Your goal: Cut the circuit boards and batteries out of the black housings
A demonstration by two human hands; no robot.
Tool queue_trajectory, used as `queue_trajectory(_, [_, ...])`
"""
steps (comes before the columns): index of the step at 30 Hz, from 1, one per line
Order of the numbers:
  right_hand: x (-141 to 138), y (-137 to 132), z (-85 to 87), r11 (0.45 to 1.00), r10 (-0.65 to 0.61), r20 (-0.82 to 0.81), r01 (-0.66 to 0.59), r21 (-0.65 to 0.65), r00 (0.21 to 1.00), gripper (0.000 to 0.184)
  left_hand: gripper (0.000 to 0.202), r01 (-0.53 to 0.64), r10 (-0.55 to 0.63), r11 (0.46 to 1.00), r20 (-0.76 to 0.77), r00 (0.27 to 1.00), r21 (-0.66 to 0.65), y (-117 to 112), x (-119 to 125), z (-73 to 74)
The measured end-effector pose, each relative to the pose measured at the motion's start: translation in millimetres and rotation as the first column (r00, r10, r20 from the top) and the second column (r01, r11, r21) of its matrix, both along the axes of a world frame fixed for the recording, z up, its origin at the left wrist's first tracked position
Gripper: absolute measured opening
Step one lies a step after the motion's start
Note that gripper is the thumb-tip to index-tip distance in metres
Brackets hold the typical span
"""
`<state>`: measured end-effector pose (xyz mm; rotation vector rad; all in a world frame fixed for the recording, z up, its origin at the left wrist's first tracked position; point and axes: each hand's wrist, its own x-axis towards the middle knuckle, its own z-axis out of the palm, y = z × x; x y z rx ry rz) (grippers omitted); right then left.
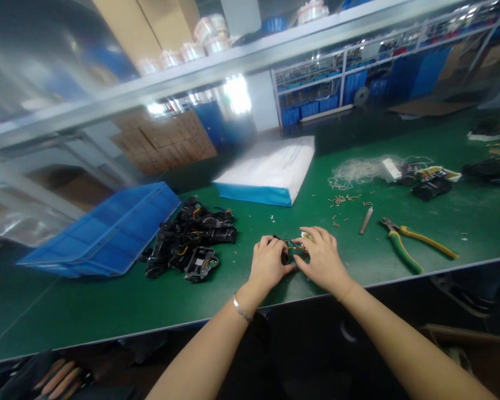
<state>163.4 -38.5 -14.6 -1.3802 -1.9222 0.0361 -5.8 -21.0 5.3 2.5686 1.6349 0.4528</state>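
Just above the bench's front edge, my left hand curls round a small black part with wires, mostly hidden by the fingers. Facing it, my right hand pinches the wired end of the same part, where a pale green-white piece shows by the fingertips. To the left lies a pile of black plastic assemblies with short coloured wires. Pliers with green and yellow handles rest to the right. A grey-white stick-like tool lies between the pliers and some scattered small screws.
A blue bin stands tilted at left. Behind my hands is a white package with a blue side. Tangled clear strands and black assemblies lie at back right. A shelf crosses overhead. Another person's hand shows at lower left.
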Motion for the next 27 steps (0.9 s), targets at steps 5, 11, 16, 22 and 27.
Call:
queue_trajectory(5, [0.0,3.7,-10.5,1.0,-0.019,0.033,0.019,0.008,0.999,0.009,0.027,0.015,-0.013,0.999,0.034,0.999,-0.033,-1.0,-4.9,7.1])
queue_trajectory(11, [17.7,-5.2,-16.5,0.997,-0.048,-0.009,0.048,0.053,0.999,0.01,0.013,0.036,-0.035,0.999,0.054,0.998,-0.031,2.0,-5.0,6.9])
queue_trajectory(16, [15.0,-11.4,-24.9,0.998,-0.04,-0.044,0.042,0.047,0.998,0.011,0.008,0.053,-0.051,0.998,0.031,0.998,-0.037,3.9,0.7,1.9])
queue_trajectory(22, [41.4,-16.4,-17.5,0.996,-0.07,0.021,0.069,0.06,0.997,0.022,0.008,0.057,-0.054,0.998,0.061,0.997,-0.034,5.5,0.7,-1.8])
queue_trajectory(27, [125.8,-18.1,-32.0,0.775,-0.628,0.107,0.606,0.181,0.771,0.058,0.009,0.092,-0.087,0.995,0.1,0.991,-0.048,9.0,-3.7,-5.0])
